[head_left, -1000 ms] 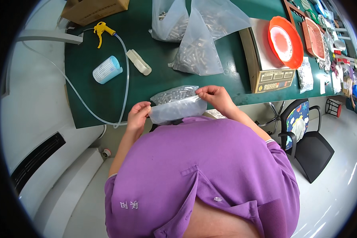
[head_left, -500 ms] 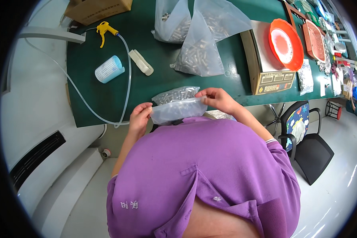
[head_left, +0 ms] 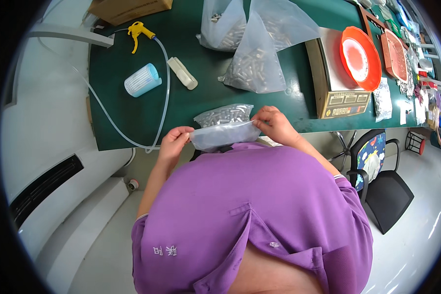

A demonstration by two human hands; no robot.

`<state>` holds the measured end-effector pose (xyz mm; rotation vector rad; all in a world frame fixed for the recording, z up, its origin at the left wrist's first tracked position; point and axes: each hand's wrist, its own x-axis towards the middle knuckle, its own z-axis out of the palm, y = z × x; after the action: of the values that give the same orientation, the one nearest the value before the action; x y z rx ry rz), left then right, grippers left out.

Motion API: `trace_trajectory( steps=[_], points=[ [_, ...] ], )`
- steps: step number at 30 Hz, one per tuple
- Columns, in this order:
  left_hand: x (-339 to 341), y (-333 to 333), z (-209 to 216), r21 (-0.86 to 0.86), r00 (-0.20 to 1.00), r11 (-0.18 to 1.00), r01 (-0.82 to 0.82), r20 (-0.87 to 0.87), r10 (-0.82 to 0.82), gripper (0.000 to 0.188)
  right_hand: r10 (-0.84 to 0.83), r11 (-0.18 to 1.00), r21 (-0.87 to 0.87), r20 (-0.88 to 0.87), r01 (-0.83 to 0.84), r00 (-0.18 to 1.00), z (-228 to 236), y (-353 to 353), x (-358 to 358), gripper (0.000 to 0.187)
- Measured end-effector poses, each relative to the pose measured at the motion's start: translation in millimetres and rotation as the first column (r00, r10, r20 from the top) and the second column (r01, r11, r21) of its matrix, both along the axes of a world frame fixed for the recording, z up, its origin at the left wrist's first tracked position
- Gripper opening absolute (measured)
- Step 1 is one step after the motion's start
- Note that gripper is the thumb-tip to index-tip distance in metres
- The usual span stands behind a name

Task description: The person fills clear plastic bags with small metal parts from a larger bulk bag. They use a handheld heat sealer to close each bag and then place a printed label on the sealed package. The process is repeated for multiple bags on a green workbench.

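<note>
Now seen slightly nearer three o'clock, a translucent plastic bag (head_left: 225,136) of silvery pieces (head_left: 224,115) is pinched in closed fingers (head_left: 183,130) of left hand (head_left: 172,143) and right hand (head_left: 275,125), at the six-o'clock edge of the green table (head_left: 132,115).

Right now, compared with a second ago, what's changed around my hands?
Mostly the view: the whole scene slid rightward in the picture and turned slightly clockwise. Nothing was visibly taken hold of or let go. Your left hand and right hand still grip opposite sides of the clear plastic bag of small silvery pieces. The yellow blow gun and pale-blue cylindrical container stayed put.
</note>
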<state>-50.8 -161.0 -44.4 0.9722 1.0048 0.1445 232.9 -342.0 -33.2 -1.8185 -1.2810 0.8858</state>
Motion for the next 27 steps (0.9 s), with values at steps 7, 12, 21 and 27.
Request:
trace_trajectory(
  steps=[7,12,21,27],
  points=[
    [-5,3,13,0.834,0.923,0.488,0.259,-0.065,-0.379,0.027,-0.125,0.953,-0.294,-0.186,0.067,0.975,0,5,-1,0.014],
    [1,4,9,0.976,0.916,0.146,0.163,-0.095,-0.391,0.027,-0.161,0.914,-0.404,-0.268,0.041,0.95,2,8,1,0.016],
    [0,-18,4,0.904,0.959,0.398,0.157,-0.044,-0.279,0.01,0.029,0.936,-0.327,-0.292,-0.128,0.956,23,-3,9,0.018],
    [-5,-14,-22,-0.407,0.999,0.912,-0.039,0.011,0.048,0.016,-0.478,0.81,-0.585,-0.62,0.039,0.622,0,0,1,0.017]
  ],
)
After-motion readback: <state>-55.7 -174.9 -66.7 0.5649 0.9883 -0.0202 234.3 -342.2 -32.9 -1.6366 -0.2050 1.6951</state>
